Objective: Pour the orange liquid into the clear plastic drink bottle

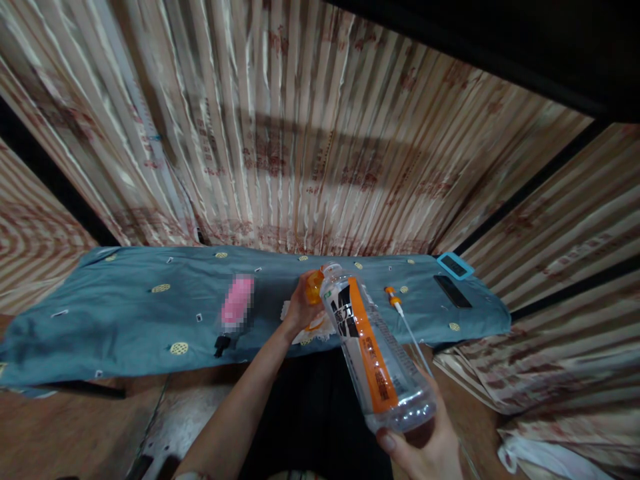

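Both hands are occupied: the clear plastic bottle with an orange label (373,347) is gripped at its base by the right hand (425,450) and tilted toward the blue cloth-covered table (125,320); its orange cap (314,287) is pinched by the left hand (300,307) at the neck. Open cloth is left toward the blurred pink bottle (235,307).

A pink bottle (235,308) is lying mid-counter (125,313); a black phone (452,291) and blue-edged device (455,265) are resting near its right edge.
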A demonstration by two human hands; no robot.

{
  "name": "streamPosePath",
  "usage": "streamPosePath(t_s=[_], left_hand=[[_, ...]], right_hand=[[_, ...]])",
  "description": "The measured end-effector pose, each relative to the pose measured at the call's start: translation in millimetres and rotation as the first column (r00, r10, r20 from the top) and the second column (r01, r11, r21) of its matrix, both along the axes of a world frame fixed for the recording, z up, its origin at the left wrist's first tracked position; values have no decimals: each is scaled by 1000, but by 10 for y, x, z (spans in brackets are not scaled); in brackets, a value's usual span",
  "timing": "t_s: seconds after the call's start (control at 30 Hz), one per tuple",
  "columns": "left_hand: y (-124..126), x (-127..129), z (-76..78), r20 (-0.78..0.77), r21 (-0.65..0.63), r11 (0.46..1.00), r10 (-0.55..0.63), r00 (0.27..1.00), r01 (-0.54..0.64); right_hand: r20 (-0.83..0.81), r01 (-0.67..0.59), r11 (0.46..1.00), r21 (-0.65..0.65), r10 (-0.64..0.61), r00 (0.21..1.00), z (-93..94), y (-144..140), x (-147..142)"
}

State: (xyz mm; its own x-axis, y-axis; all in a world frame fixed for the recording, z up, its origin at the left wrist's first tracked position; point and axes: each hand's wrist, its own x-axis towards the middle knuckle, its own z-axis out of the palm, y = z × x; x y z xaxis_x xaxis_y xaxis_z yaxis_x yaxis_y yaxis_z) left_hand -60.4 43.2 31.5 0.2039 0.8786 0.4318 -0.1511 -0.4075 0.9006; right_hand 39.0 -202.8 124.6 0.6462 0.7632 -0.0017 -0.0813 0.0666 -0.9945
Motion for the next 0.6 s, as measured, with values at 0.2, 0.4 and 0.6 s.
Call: streamPosePath(t_s=[0.2, 0.4, 0.6], left_hand=[[-13, -13, 32, -15, 24, 1000, -3, 1000, 4], [-22, -13, 41, -27, 13, 1000, 2, 1000, -1], [-17, -12, 40, -26, 15, 1000, -5, 1000, 5]], right_hand=[[19, -12, 1000, 0, 12, 1000, -41, -4, 14], [0, -22, 999, 24, 22, 1000, -33, 0, 1], [27, -19, 1000, 21, 19, 999, -44, 0, 19]])
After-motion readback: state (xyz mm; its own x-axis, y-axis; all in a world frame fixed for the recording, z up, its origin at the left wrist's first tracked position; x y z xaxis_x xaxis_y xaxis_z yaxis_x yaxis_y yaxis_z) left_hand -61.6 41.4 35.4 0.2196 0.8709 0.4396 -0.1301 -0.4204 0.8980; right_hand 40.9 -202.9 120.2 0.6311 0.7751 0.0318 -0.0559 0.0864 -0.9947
